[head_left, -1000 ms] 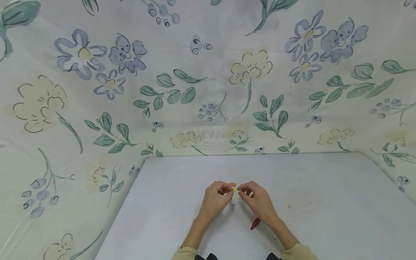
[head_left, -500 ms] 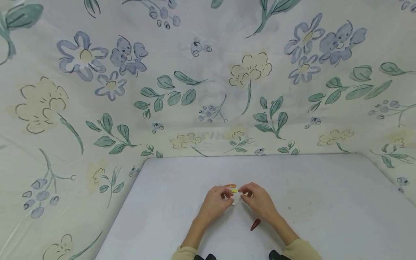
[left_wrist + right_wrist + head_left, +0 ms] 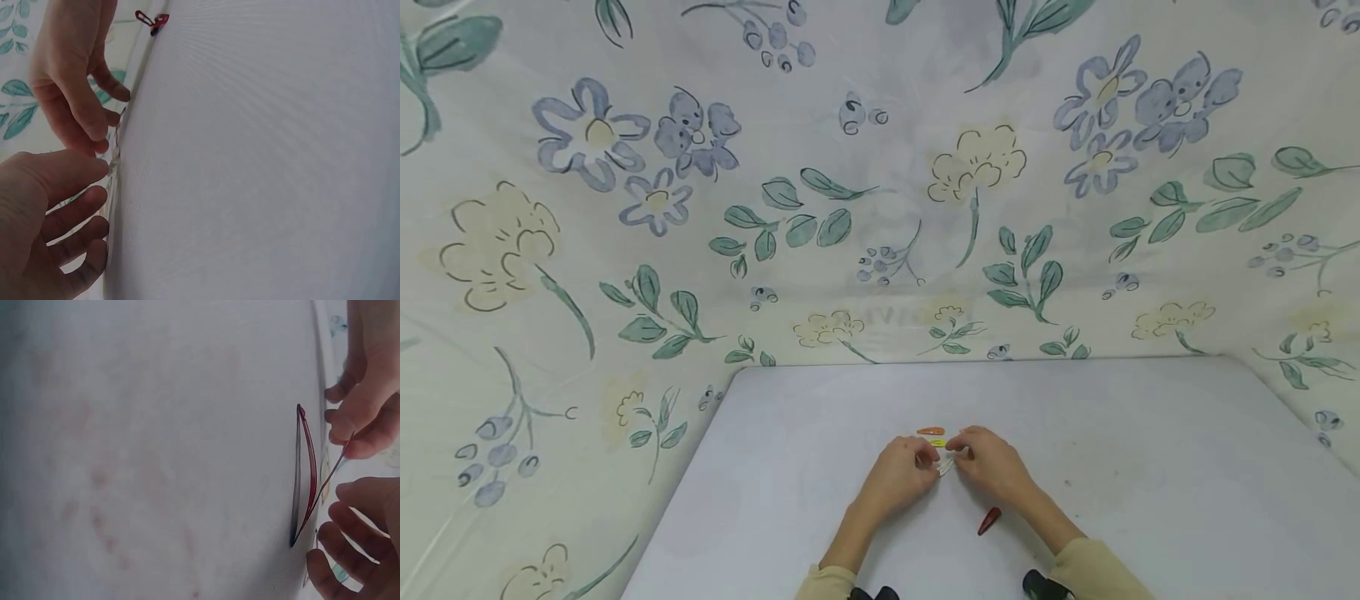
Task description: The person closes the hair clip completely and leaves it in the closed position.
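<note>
My left hand and right hand face each other low over the table, around a small white hair clip. The left fingertips are right at the clip's near end; the right fingertips sit at its far end. In the left wrist view the left thumb touches a pale clip part, apart from the forefinger. Loosely bent fingers of the right hand stand apart in the right wrist view. Just beyond lies a yellow hair clip, partly covered by fingertips.
An orange hair clip lies farthest out on the white table. Nearer, beside the right wrist, a dark red hair clip rests sprung apart, as the right wrist view shows. Flower-patterned cloth rises behind the table's far edge.
The hands have let go of the yellow clip, which now lies below the orange one. Both hands have moved slightly nearer, down to the white clip.
</note>
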Available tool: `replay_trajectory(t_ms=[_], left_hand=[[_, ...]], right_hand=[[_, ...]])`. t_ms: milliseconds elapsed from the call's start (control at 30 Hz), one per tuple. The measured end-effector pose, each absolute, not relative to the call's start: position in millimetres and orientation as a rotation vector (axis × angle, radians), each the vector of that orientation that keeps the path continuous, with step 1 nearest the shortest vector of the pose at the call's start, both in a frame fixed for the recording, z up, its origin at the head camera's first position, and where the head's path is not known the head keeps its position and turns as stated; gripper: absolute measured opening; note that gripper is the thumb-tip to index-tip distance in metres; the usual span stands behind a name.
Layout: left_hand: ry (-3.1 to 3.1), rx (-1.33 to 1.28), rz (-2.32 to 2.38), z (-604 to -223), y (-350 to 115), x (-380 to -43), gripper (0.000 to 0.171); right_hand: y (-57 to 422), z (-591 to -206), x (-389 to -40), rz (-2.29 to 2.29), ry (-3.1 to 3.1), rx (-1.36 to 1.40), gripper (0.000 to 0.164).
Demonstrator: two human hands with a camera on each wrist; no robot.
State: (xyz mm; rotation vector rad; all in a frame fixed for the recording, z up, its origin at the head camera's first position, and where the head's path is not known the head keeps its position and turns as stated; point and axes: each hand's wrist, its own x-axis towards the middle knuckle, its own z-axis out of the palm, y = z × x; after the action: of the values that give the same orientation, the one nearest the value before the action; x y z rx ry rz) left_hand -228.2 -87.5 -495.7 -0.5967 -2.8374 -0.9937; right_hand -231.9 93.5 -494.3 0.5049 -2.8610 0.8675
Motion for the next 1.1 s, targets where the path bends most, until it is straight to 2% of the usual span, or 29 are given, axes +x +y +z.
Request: replay_trajectory(t_ms=[567, 1100], left_hand=[[-2.843, -0.66, -0.932, -498.2, -87.2, -231.6, 0.007], [-2.796, -0.599, -0.911, -501.4, -86.9, -230.6, 0.004]], right_hand=[[91.2, -498.6, -236.6, 0.788, -2.908, 0.558, 0.01], [88.9, -498.3, -235.0, 0.793, -2.915, 0.556, 0.008]])
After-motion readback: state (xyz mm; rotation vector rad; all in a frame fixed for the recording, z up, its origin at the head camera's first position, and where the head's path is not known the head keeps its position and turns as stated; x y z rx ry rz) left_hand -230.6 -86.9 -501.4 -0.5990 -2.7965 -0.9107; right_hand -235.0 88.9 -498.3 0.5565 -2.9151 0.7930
